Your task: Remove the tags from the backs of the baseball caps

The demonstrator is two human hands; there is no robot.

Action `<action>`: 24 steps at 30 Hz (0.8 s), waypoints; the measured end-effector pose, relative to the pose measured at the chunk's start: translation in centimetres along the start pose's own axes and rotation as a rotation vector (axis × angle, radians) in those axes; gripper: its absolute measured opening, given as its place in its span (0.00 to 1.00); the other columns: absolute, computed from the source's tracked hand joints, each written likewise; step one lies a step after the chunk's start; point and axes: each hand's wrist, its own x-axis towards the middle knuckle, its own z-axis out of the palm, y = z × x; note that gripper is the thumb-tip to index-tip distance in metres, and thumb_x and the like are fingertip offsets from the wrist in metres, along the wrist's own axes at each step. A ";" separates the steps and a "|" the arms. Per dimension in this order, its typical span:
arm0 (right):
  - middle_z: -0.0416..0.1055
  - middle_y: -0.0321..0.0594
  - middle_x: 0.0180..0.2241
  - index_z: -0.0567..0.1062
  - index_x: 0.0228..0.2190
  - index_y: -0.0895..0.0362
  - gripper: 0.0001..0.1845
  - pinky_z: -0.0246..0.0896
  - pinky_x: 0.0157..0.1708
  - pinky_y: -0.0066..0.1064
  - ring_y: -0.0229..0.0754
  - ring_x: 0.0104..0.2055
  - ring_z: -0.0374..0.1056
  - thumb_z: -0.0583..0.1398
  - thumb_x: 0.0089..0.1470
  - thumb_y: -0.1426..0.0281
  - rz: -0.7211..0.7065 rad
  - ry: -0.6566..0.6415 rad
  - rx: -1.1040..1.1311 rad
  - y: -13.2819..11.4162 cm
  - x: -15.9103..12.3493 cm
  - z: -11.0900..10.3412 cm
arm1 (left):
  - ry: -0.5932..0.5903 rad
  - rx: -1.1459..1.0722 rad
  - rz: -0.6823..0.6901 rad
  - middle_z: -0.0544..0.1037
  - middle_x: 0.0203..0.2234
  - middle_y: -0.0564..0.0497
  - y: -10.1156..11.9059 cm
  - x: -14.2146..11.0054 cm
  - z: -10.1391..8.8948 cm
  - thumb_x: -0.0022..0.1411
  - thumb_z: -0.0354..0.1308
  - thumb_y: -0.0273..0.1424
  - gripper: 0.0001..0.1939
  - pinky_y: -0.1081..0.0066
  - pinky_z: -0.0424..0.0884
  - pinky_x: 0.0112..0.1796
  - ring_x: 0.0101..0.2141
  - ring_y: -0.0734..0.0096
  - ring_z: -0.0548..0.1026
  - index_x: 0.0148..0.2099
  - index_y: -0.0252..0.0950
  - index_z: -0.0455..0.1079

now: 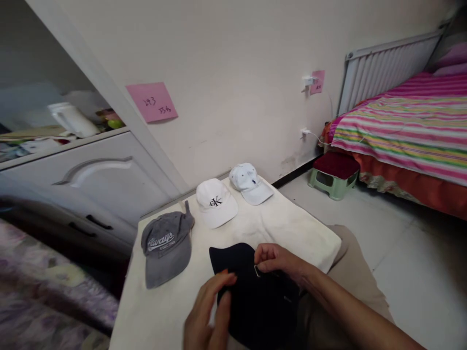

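A dark navy cap lies at the near edge of a small table covered with a cream cloth. My right hand pinches a small metal buckle on the cap's strap, fingers closed. Over the cap's left side, my left hand has its fingers curled and touching the fabric. Behind it lie a grey cap with white lettering, a white cap with a black logo, and a pale white cap furthest back.
A white cabinet stands at left with a shelf of clutter. A pink note is stuck on the wall. A bed with a striped cover is at right, with a small green stool beside it.
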 end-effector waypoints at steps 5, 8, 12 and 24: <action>0.70 0.30 0.24 0.76 0.31 0.58 0.16 0.49 0.27 0.27 0.33 0.25 0.59 0.74 0.43 0.64 -0.010 -0.026 -0.151 -2.1 -0.7 2.3 | -0.157 0.216 0.179 0.80 0.47 0.46 -1.7 2.4 2.2 0.69 0.50 0.31 0.14 0.36 0.49 0.61 0.55 0.48 0.72 0.51 0.41 0.73; 0.70 0.31 0.25 0.77 0.32 0.57 0.15 0.49 0.27 0.27 0.34 0.26 0.59 0.73 0.46 0.62 -0.004 -0.041 -0.223 -3.2 -1.2 3.5 | -0.292 0.132 0.086 0.77 0.31 0.50 -0.8 2.9 1.2 0.70 0.49 0.35 0.13 0.49 0.62 0.54 0.37 0.59 0.76 0.36 0.38 0.72; 0.70 0.33 0.27 0.79 0.36 0.56 0.19 0.49 0.28 0.28 0.36 0.27 0.59 0.71 0.48 0.57 0.024 -0.082 -0.298 -4.3 -2.1 4.3 | -0.404 -0.096 -0.039 0.71 0.27 0.52 0.0 3.1 -0.6 0.69 0.50 0.41 0.17 0.65 0.65 0.36 0.32 0.63 0.70 0.31 0.38 0.67; 0.63 0.29 0.22 0.76 0.30 0.55 0.15 0.44 0.23 0.28 0.34 0.22 0.53 0.69 0.48 0.58 0.113 -0.033 -0.401 -4.1 -2.6 5.8 | -0.455 -0.297 -0.052 0.73 0.26 0.54 -1.3 3.4 -1.2 0.62 0.57 0.35 0.09 0.71 0.61 0.32 0.29 0.69 0.68 0.34 0.36 0.75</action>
